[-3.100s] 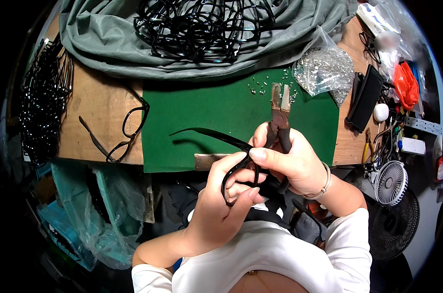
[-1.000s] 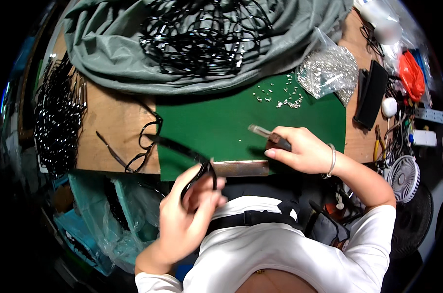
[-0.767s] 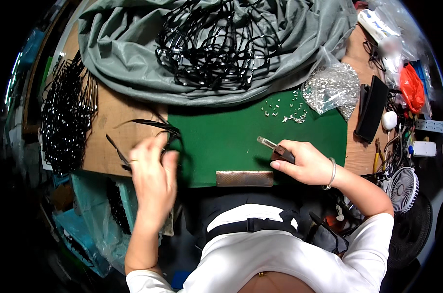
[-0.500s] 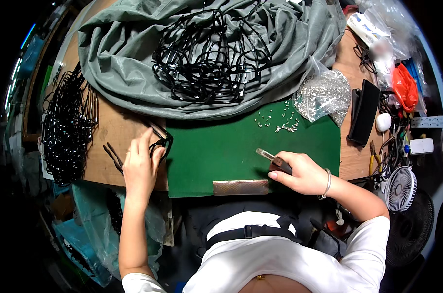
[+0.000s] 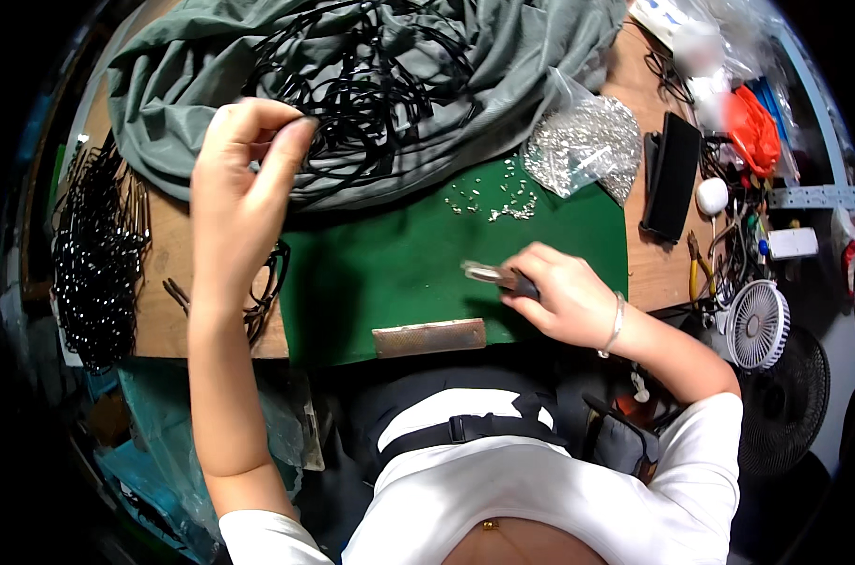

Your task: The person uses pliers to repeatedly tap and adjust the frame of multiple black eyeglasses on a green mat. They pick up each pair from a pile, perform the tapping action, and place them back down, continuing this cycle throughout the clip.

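1. Left hand was held over the left edge of a tangled heap of glossy black spectacle frames. Thumb and fingertips were brought close together, with the other fingers curled; whether a frame was pinched could not be told.
2. Heap was piled on a crumpled grey fabric sheet at the far side. Slim rims and long thin temples were crossed at all angles; light was reflected off the edges, and grey was seen through the gaps.
3. Black-handled pliers with a metal nose were gripped in the right hand, fingers wrapped round the handles. Nose was pointed leftward over a flat green mat and was slightly blurred.
4. More black spectacle frames were set on the brown wooden tabletop by the mat's left edge, partly hidden by the left arm. Count could not be read.
5. Tiny silvery metal pieces were scattered beside a clear plastic bag filled with similar bits.
6. Rust-brown rectangular metal strip was laid along the mat's near edge.
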Demonstrator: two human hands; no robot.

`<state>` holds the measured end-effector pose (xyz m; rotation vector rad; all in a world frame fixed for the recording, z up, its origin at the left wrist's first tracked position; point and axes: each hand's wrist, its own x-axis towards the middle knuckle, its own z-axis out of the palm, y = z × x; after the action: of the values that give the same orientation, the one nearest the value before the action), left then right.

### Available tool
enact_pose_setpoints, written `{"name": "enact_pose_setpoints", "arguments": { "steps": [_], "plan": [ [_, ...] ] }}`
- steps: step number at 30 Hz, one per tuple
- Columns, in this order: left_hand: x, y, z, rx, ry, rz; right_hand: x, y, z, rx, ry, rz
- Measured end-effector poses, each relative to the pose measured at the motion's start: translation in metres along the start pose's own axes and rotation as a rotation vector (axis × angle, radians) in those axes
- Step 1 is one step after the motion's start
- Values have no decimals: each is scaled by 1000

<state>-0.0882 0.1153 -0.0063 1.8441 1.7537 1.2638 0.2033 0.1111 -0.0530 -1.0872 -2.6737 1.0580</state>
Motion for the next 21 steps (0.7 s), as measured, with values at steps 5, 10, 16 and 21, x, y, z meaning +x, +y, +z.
{"name": "enact_pose_setpoints", "arguments": {
  "steps": [5, 10, 16, 21],
  "plan": [
    [-15, 52, -9, -1095, -100, -551, 26, 0, 3, -458, 132, -83],
    [-85, 81, -36, -1416, -48, -368, 5, -6, 0, -366, 82, -63],
    [-131, 94, 17, -758, 74, -598, 32, 18, -7, -91, 148, 74],
    [-151, 83, 37, -890, 5, -551, 38, 28, 5, -50, 140, 92]
  ]
}}
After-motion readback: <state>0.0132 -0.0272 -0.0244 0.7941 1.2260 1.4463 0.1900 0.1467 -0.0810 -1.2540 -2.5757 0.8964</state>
